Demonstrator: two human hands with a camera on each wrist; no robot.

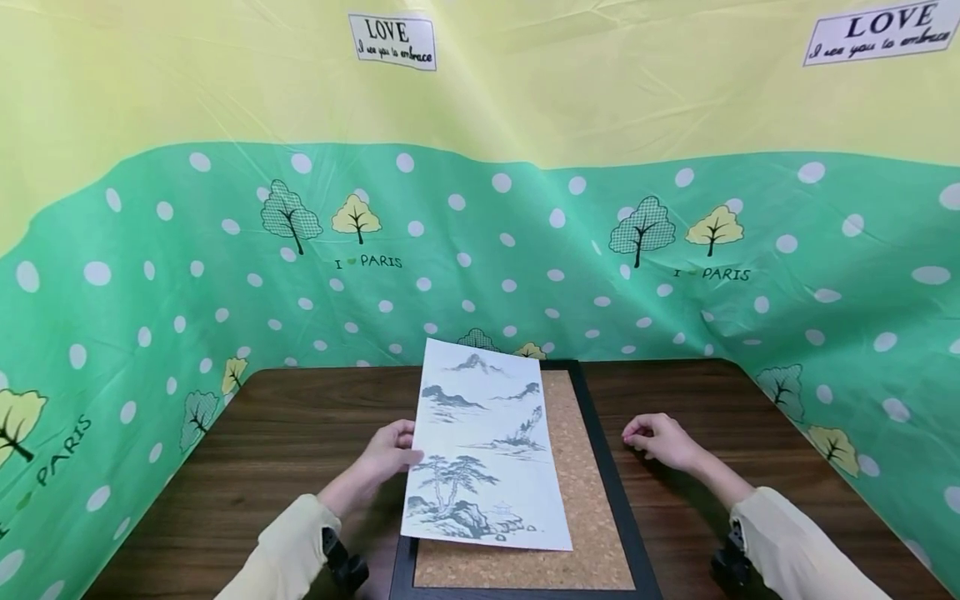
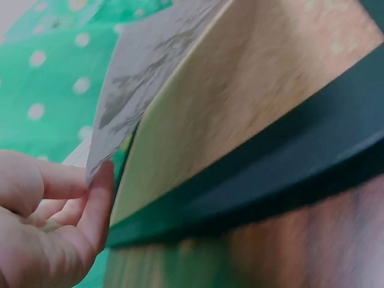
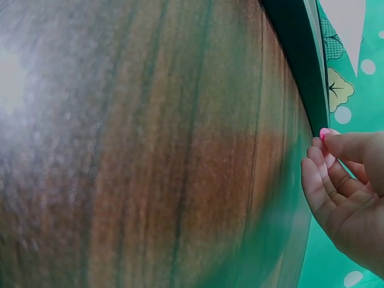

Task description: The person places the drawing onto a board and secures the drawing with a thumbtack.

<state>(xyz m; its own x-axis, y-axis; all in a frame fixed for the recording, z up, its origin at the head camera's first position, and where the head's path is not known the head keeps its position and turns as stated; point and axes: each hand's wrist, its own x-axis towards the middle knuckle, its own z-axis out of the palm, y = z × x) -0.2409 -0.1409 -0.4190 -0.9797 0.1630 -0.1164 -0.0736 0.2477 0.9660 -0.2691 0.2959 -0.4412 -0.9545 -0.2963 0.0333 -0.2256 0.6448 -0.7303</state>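
Closest to the left wrist camera is our left hand (image 2: 48, 222), with its fingers (image 2: 98, 204) pinching one long edge of a printed sheet (image 1: 487, 450), no gap between them beyond the paper itself. Our right hand (image 1: 663, 442) has thumb and forefinger pressed together on a tiny pink thing (image 3: 324, 133), maybe a pin, though it's too small for us to swear to. That hand hangs over the table (image 1: 300, 433), near the dark frame (image 1: 604, 458) but apart from it.

So the sheet, the one with ink mountains and pines, is over the left part of a cork board (image 1: 581, 483), leaving cork showing along the right side and near end. It looks tilted up rather than lying flat; whether any edge touches the cork, we can't tell. Behind it all hangs a green dotted cloth (image 1: 480, 292).

Our read: we're at the positioning step, with the paper held over the board and nothing visibly fixing it. Next move, if you ask us, calls for lowering it flat, nudging it right and squaring it to the frame before the pink thing goes near a corner. We'd keep the left pinch light, since thin paper probably creases easily.
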